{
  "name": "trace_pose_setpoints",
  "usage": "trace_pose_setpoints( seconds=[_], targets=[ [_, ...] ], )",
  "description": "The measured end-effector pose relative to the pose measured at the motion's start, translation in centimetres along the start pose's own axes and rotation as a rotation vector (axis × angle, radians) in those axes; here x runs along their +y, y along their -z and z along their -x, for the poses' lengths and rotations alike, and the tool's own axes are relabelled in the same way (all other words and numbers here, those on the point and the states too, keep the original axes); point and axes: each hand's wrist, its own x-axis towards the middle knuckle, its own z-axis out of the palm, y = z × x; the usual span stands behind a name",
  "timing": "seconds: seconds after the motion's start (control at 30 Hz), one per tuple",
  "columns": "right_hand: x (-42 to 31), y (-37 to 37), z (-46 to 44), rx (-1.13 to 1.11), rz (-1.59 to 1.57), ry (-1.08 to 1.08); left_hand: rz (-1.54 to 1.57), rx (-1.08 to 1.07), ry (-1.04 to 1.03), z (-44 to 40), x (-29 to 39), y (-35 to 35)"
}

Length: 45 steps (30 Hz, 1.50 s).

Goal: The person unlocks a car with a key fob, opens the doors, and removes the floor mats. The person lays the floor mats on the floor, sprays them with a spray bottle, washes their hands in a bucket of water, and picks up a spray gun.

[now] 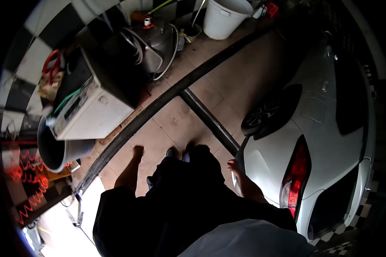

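My left hand (138, 152) hangs low beside my legs, above the tiled floor. It looks rounded and closed, with nothing visible in it. Close to the rear corner of a silver-white car (270, 158) is my right hand (234, 166), its fingers curled inward. No object shows in that hand, and whether it touches the bumper I cannot tell. The car's red tail light (296, 180) and rear wheel (263, 115) lie to the right of it. Between my arms my dark trousers and shoes (170, 152) stand on the floor.
A dark floor rail (148, 112) runs diagonally ahead, with a crossbar (210, 122) toward the car. Left stand a white cabinet (96, 109), a grey bin (68, 152) and a red coiled hose (34, 188). Farther off are a metal tank (156, 53) with hoses and a white bucket (226, 19).
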Motion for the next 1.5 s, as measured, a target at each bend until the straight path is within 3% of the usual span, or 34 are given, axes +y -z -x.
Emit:
trace_pose_setpoints(
  seconds=[0.03,0.07,0.13,0.17,0.23,0.27,0.33,0.43,0.47,0.5,0.57,0.67,0.73,0.8,0.83,0.87,0.9,1.0,1.03,1.1,1.2,1.27,1.3,1.33,1.37,1.4,1.47,1.5],
  targets=[
    [-1.5,1.2,-1.1,0.047,0.071,-0.067,0.687,0.082,0.109,1.4,9.3,6.3],
    [-3.7,1.7,-2.5,0.085,0.148,-0.13,0.864,0.136,0.049,0.4,15.5,9.5],
    [-8.6,1.6,-6.8,0.229,0.336,-0.214,0.653,0.163,-0.131,-6.6,21.7,12.4],
    [-9.8,2.7,-11.1,0.138,0.254,-0.248,0.719,0.179,-0.11,-9.4,24.6,13.2],
    [-16.5,0.6,-18.5,0.202,0.352,-0.158,0.759,0.174,-0.081,-14.9,30.6,14.4],
    [-16.0,1.8,-25.7,0.13,0.132,-0.163,0.727,0.135,-0.062,-15.8,33.2,15.2],
    [-25.2,-2.6,-31.8,0.222,0.995,0.447,0.587,0.12,-0.156,-18.2,38.1,15.8],
    [-37.3,-9.7,-43.1,0.144,0.626,0.608,0.566,0.081,-0.257,-22.9,45.1,16.7],
    [-41.0,-11.6,-47.2,0.014,0.684,0.58,0.584,0.075,-0.293,-24.0,47.6,17.4],
    [-45.9,-14.1,-49.2,0.023,0.772,0.638,0.601,0.07,-0.326,-25.6,49.9,18.1],
    [-53.4,-18.5,-55.0,0.095,0.949,0.845,0.638,0.017,-0.325,-28.9,53.6,19.2],
    [-62.4,-23.9,-65.8,0.032,0.751,0.542,0.697,-0.059,-0.309,-35.9,58.6,20.7],
    [-65.7,-26.5,-76.2,-0.042,0.941,0.634,0.686,-0.076,-0.247,-39.7,63.2,23.1],
    [-67.4,-29.3,-84.0,0.092,0.799,0.617,0.67,-0.13,-0.245,-42.6,64.6,23.1],
    [-68.5,-30.9,-88.1,0.124,0.901,0.575,0.667,-0.144,-0.257,-44.1,64.8,23.1],
    [-68.3,-32.5,-93.7,0.24,0.984,0.697,0.661,-0.161,-0.259,-45.7,65.1,23.3],
    [-70.1,-33.9,-96.9,0.181,0.932,0.647,0.659,-0.167,-0.257,-46.1,65.4,23.8],
    [-74.2,-37.7,-101.9,0.249,0.988,0.808,0.623,-0.242,-0.171,-48.6,65.4,25.1],
    [-74.5,-38.6,-103.5,0.148,1.002,0.68,0.596,-0.232,-0.187,-49.2,65.3,25.2],
    [-74.8,-40.1,-105.7,-0.055,1.019,0.421,0.607,-0.242,-0.14,-50.0,65.3,25.4],
    [-73.6,-40.2,-103.2,-0.046,1.075,0.428,0.532,-0.227,-0.117,-50.4,66.2,26.1],
    [-72.8,-38.8,-97.1,-0.029,0.791,0.526,0.469,-0.23,-0.038,-50.1,67.6,26.7],
    [-72.0,-37.8,-94.0,0.051,0.585,0.615,0.511,-0.123,-0.215,-50.4,67.4,26.5],
    [-69.2,-36.3,-87.9,0.143,0.612,0.586,0.476,-0.036,-0.175,-51.4,68.0,26.9],
    [-69.2,-33.6,-83.2,0.146,0.514,0.482,0.46,0.06,-0.338,-52.0,68.8,26.5],
    [-68.4,-31.4,-78.1,0.162,0.511,0.423,0.424,0.051,-0.284,-51.5,71.9,28.6],
    [-66.5,-28.0,-68.4,0.219,0.484,0.217,0.131,0.284,-0.58,-51.6,75.8,30.1],
    [-66.5,-26.3,-63.0,0.257,0.518,0.189,0.037,0.297,-0.689,-50.7,77.8,30.2]
  ],
)
